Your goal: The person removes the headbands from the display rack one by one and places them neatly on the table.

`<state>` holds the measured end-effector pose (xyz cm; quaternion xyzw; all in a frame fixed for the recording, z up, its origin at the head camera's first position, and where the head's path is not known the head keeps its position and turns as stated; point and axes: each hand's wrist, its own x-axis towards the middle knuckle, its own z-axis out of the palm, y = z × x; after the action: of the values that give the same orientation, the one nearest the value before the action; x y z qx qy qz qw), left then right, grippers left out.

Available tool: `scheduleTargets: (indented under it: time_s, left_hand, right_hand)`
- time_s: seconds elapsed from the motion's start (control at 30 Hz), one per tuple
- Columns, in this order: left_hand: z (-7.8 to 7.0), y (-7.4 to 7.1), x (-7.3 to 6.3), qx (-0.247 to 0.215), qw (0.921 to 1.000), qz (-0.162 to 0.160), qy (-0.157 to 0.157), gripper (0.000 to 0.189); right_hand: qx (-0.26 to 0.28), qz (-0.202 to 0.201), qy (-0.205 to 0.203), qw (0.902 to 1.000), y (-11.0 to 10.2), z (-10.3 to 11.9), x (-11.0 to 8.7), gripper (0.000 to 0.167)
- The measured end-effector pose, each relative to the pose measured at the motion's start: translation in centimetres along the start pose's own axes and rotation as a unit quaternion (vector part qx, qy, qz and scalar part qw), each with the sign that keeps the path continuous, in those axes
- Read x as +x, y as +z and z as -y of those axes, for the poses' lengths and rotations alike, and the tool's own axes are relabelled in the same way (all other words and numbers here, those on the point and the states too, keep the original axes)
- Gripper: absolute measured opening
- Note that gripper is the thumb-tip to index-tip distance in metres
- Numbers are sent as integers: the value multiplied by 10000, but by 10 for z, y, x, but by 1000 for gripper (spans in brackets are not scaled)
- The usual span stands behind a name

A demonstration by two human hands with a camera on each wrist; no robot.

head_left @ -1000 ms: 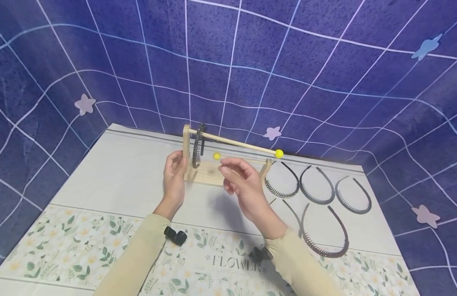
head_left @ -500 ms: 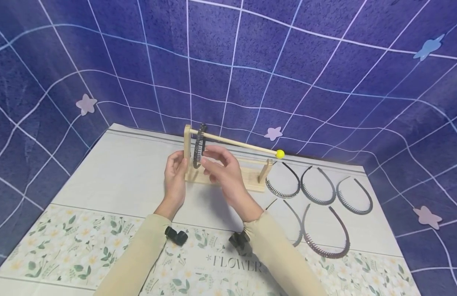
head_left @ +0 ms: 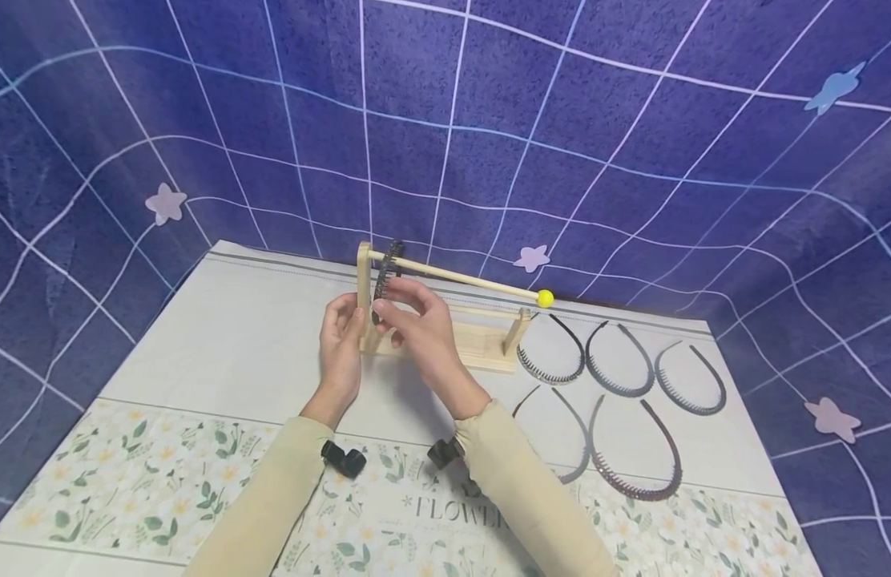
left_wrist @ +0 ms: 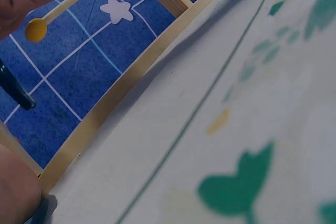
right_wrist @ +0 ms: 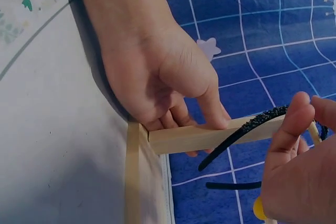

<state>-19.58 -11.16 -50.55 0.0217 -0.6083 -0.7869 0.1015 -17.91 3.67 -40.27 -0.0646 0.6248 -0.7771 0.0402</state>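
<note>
A black toothed headband (head_left: pixel 392 250) hangs over the upper rod of a light wooden headband stand (head_left: pixel 481 346), near its left post. In the right wrist view the headband's outer side (right_wrist: pixel 257 121) looks beaded, and its two ends hang free. My left hand (head_left: pixel 339 349) grips the left post, thumb in front and fingers behind. My right hand (head_left: pixel 429 332) pinches the headband between thumb and fingers, below the rod. A yellow ball (head_left: pixel 545 299) caps the upper rod's right end. My right hand hides part of the lower rod, including its left end.
Several dark toothed headbands lie in two rows right of the stand, among them a brown one (head_left: pixel 636 489) in front and a black one (head_left: pixel 691 405) at far right. A blue gridded cloth (head_left: pixel 445 144) rises behind the white and floral tabletop (head_left: pixel 222 344).
My right hand has moved left from the lower rod's yellow ball to the headband and taken hold of it. The headband tilts a little. My left hand stays on the post.
</note>
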Motion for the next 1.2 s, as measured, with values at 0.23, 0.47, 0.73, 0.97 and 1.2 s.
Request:
scheduleTargets:
  time_s: [0.23, 0.47, 0.73, 0.97, 1.2]
  left_hand:
    - [1, 1, 0, -17, 10000, 6, -14, 26]
    - [-2, 2, -2, -118, 9998, -132, 59, 25]
    - [-4, 2, -2, -68, 9999, -109, 1, 25]
    - [-5, 2, -1, 84, 9999, -96, -29, 28]
    - [-4, 2, 0, 149, 9998, -134, -11, 29]
  right_hand:
    - [256, -17, 79, 9996, 3, -1, 0, 26]
    - [315, 2, -21, 9995, 3, 0, -1, 19]
    - [268, 62, -98, 9996, 2, 7, -2, 20]
    - [408, -71, -231, 9989, -3, 23, -5, 16]
    - [636, -210, -414, 9969, -9, 39, -7, 17]
